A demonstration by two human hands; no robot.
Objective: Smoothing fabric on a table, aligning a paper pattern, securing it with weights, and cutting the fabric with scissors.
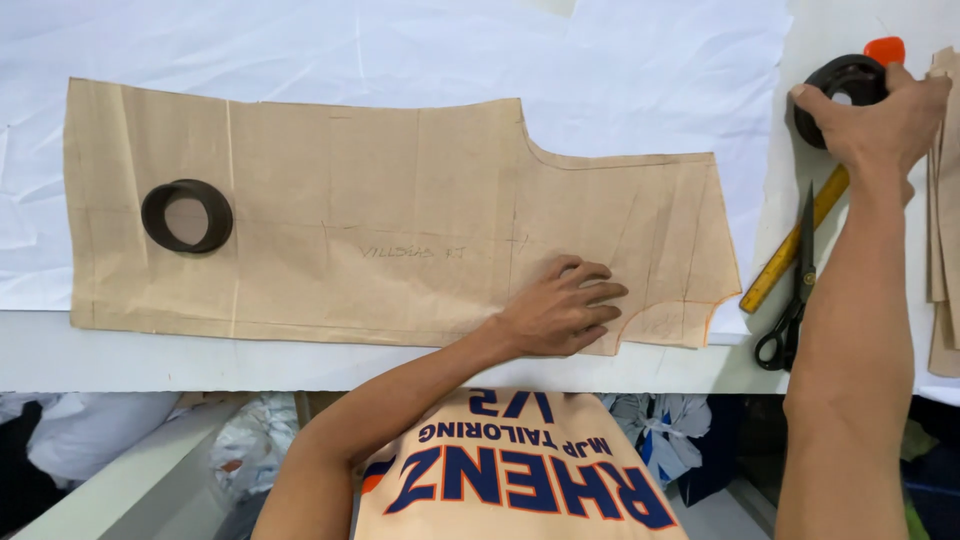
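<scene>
Nearest the camera, the left hand [560, 308] lies open, palm down with fingers spread, pressing the brown paper pattern [380, 225] flat near its lower right edge. That pattern is spread over white fabric [640, 70] on the desk [200, 362], with its curved cut-outs at the right end. It looks light, thin and easily creased or shifted, so it is best held flat under a palm or lifted by an edge. A black ring weight [187, 216] sits on its left end. Well off to the right, the right hand [880, 120] is closed over a second black ring weight [838, 88], which looks dense and rigid and is gripped across its rim. Just below it lie a yellow ruler [775, 270] and black scissors [797, 300], with more brown paper pieces [945, 200] at the far right.
</scene>
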